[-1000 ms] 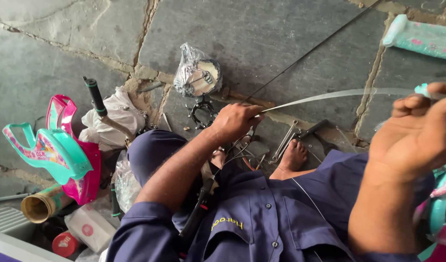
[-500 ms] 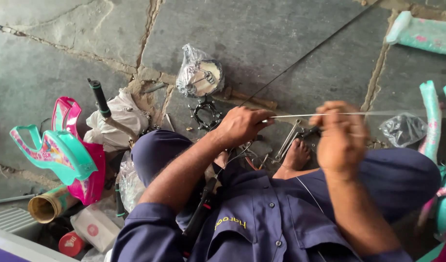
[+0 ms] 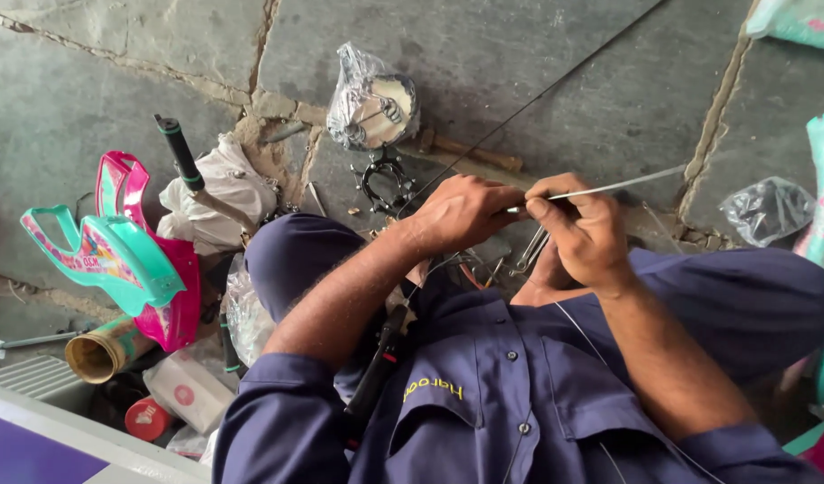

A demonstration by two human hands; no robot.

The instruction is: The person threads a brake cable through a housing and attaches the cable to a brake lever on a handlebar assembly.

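Left hand [image 3: 461,213] clenched around near end of thin grey cable housing [image 3: 623,185]. Right hand [image 3: 587,231] pinches the same housing just beside it, fingertips touching. Housing runs right, above right knee. Plastic-wrapped round metal part [image 3: 372,106] lies far, on grey stone floor [image 3: 520,63].

The shirt [image 3: 511,403] and trousers [image 3: 744,296] were dark navy blue, the shirt carrying small yellow stitched lettering. The cable [image 3: 627,184] was pale silver-grey. The floor [image 3: 537,54] was grey stone with sandy brown joints. A plastic seat [image 3: 107,255] was teal with a pink and multicoloured print, a hot pink piece [image 3: 174,305] behind it. The cloth [image 3: 219,193] was off-white, the cardboard tube [image 3: 103,351] tan, the round lid [image 3: 146,419] red.
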